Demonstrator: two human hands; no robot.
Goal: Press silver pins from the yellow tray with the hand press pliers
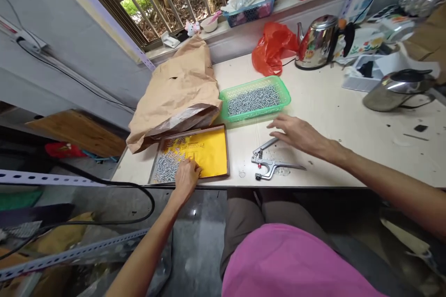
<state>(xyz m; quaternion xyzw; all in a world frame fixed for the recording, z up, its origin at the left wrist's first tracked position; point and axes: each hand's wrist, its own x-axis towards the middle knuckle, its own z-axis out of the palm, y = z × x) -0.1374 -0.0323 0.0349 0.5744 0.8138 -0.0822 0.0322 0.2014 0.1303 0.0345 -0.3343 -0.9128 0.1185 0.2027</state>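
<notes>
My left hand (187, 175) is over a shallow box (228, 153) with a yellow lining. Its fingers are curled together beside a heap of small shiny metal pieces (166, 167), and whatever they pinch is hidden. Above the table, my right hand (296, 133) has its fingers stretched out and holds nothing. Just below and left of it lies a pair of silver snap-fastener pliers (273, 165), with its handles spread and a spring between them. Farther back, a green plastic basket (285, 95) contains many more small metal pieces (253, 100).
A large brown paper bag (181, 83) leans behind the box. Toward the back are a red plastic bag (273, 46) and a steel kettle (315, 44). A metal pot (393, 90) stands at right. A barred window (177, 0) is beyond the sill.
</notes>
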